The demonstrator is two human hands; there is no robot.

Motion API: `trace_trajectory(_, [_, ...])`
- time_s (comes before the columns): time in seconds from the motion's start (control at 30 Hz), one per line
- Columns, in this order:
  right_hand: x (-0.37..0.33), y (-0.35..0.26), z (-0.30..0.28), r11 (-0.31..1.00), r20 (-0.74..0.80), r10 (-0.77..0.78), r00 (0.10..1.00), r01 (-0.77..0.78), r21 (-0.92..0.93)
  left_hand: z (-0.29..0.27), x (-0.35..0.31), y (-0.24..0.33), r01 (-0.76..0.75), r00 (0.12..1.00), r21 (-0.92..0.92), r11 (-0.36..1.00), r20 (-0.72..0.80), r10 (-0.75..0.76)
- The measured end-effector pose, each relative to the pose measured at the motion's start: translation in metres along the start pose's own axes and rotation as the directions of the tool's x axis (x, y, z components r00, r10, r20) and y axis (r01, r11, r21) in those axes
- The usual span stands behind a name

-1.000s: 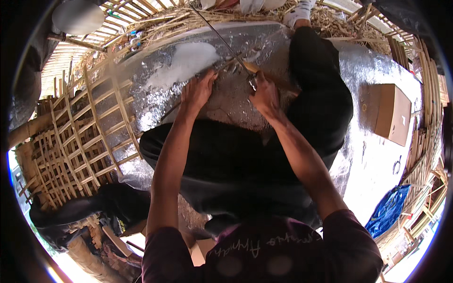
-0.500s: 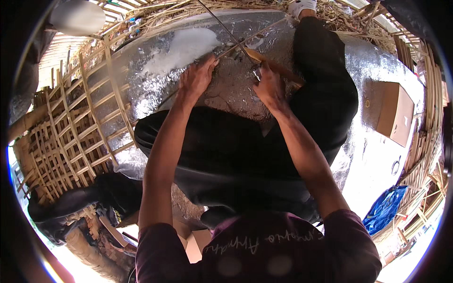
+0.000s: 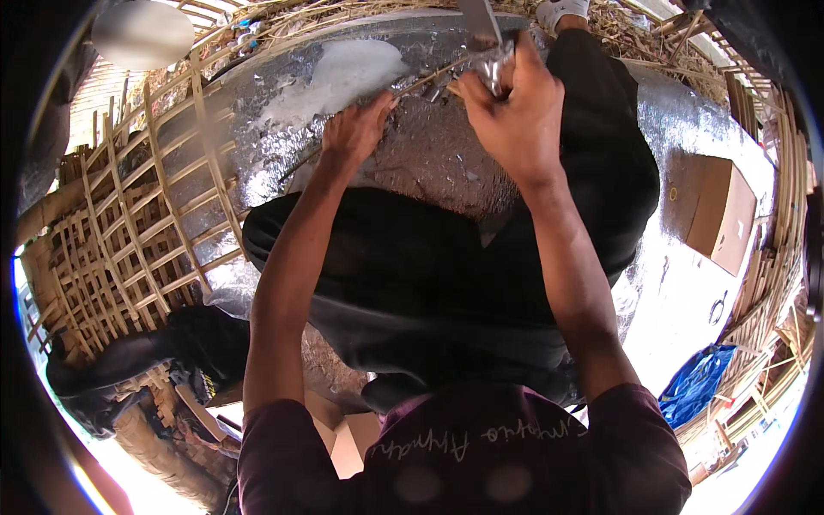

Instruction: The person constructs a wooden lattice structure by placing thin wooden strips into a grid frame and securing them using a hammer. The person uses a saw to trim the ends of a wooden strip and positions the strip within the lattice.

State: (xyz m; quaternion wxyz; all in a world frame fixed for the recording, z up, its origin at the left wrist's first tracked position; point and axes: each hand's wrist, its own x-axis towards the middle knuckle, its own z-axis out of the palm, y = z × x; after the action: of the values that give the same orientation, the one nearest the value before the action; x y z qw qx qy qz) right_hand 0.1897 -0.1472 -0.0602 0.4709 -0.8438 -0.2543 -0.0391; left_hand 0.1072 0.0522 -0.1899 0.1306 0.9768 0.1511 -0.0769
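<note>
My left hand (image 3: 356,133) pinches a thin bamboo strip (image 3: 429,78) between thumb and fingers, low over the silvery sheet. The strip slants away up and to the right. My right hand (image 3: 519,120) is raised beside it, closed round the shiny metal handle (image 3: 493,70) of a knife. Its broad blade (image 3: 481,21) points away from me toward the far edge, partly cut off by the picture's top. The end of the strip near the knife is hard to make out.
A silvery sheet (image 3: 283,73) covers the ground, with a whitish patch on it. Woven bamboo lattice (image 3: 129,223) lies at the left. Cut strips and shavings (image 3: 618,73) lie along the far edge. A cardboard box (image 3: 725,210) and blue plastic (image 3: 699,386) are at the right.
My right hand has lifted and come closer with the knife, whose blade has swung to point up and away. My left hand stays nearly in place, holding the strip.
</note>
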Motion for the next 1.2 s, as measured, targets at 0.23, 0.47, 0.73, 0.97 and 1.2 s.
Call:
trace_trajectory(0.23, [-0.054,0.082,0.035,0.974,0.115,0.17,0.979,-0.149,-0.173,0.015,-0.008,-0.003,-0.12,0.974,-0.093,0.988,-0.202,0.099])
trace_trajectory(0.47, [-0.066,0.107,0.053,0.956,0.136,0.137,0.981,-0.096,-0.276,0.002,-0.003,0.016,-0.053,0.983,-0.054,0.997,-0.181,0.042])
trace_trajectory(0.73, [-0.065,0.092,0.045,0.914,0.221,0.339,0.914,-0.264,-0.308,0.003,-0.006,0.016,-0.093,0.976,-0.086,0.992,-0.205,0.074])
trace_trajectory(0.97, [-0.052,0.084,0.042,0.953,0.185,0.195,0.963,-0.141,-0.27,0.018,0.003,-0.009,-0.232,0.949,-0.193,0.953,-0.258,0.178])
trace_trajectory(1.2, [-0.04,0.052,0.032,0.982,0.043,0.104,0.994,-0.096,-0.166,0.001,-0.004,0.013,-0.074,0.996,-0.131,0.989,-0.066,0.066])
